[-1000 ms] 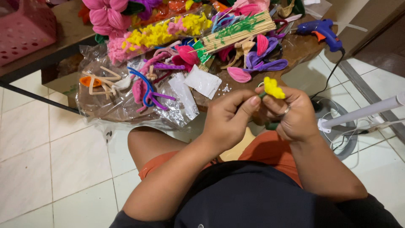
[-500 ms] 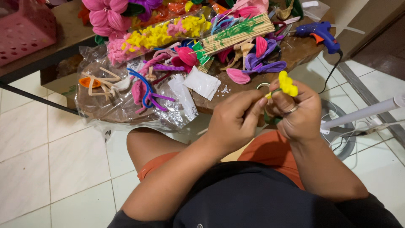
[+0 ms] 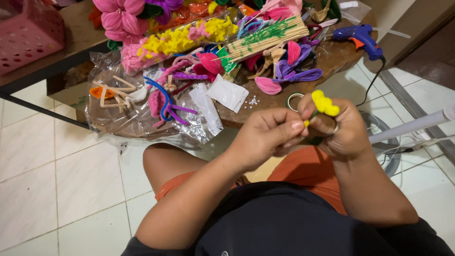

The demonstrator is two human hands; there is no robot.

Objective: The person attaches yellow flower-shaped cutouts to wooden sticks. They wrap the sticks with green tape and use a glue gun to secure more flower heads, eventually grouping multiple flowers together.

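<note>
My right hand (image 3: 343, 130) holds a small yellow fuzzy pipe-cleaner flower (image 3: 324, 103) on a thin green stem, above my lap. My left hand (image 3: 268, 135) meets it from the left, thumb and fingers pinched at the stem just under the yellow head. Both hands hover in front of a low wooden table (image 3: 334, 59) crowded with craft pieces: pink pipe-cleaner petals (image 3: 268, 85), purple loops (image 3: 298, 73) and a bundle of wooden sticks (image 3: 268, 37).
A blue glue gun (image 3: 358, 37) lies at the table's right end, its cord trailing down. Clear plastic bags of pipe cleaners (image 3: 142, 109) hang off the left edge. A pink basket (image 3: 28, 35) sits far left. A white fan pole (image 3: 412, 127) crosses at right.
Both hands have drifted slightly toward the table with the yellow flower; my left fingers have moved in closer on the stem below the head.
</note>
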